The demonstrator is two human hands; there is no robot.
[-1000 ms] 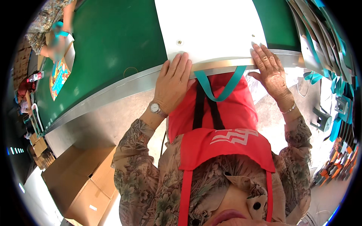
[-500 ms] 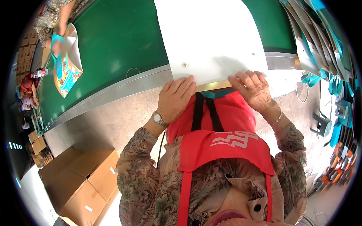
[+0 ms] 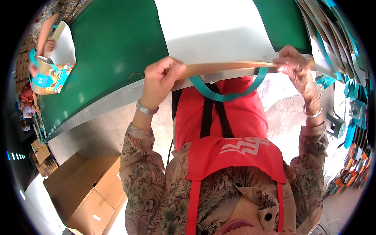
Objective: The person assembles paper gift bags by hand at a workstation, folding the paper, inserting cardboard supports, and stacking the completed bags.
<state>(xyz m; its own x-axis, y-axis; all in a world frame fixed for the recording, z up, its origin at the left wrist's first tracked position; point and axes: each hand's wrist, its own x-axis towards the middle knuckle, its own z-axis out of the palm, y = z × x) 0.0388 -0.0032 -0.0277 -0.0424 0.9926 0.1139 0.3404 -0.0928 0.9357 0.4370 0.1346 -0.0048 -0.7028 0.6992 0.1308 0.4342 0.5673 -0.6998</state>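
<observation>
**Both hands pinch the near edge of a flat white bag at the table's rim**

Head view: the left hand (image 3: pixel 162 78) curls closed over the near edge of a flat white paper bag (image 3: pixel 213 33), fingers bunched narrow and knuckles up, thumb hidden beneath, so the edge appears trapped between fingers and palm; the right hand (image 3: pixel 291 62) grips the same edge further along, its fingertips (image 3: pixel 282 67) pressed tight together on the brown folded strip (image 3: pixel 227 67) that runs between the two hands; holding at both ends seems to keep that strip straight and taut; the bag itself lies spread on the green table (image 3: pixel 113 43), its far part running out of the top of the picture, its near edge right at the table's metal rim (image 3: pixel 113 102), where the fingers can get under it; a teal ribbon handle (image 3: pixel 227 92) hangs in a loop from the edge, dangling free over the red apron (image 3: pixel 231 125) because nothing supports it past the rim; a wristwatch (image 3: pixel 145 108) sits on the left wrist and a bangle (image 3: pixel 313 113) on the right; to the right, a stack of flat bags with teal handles (image 3: pixel 337 47) leans fanned out within reach; at far left, another person's hand (image 3: pixel 49 46) works on a printed bag (image 3: pixel 51 76); cardboard boxes (image 3: pixel 84 196) stand on the floor lower left.
</observation>
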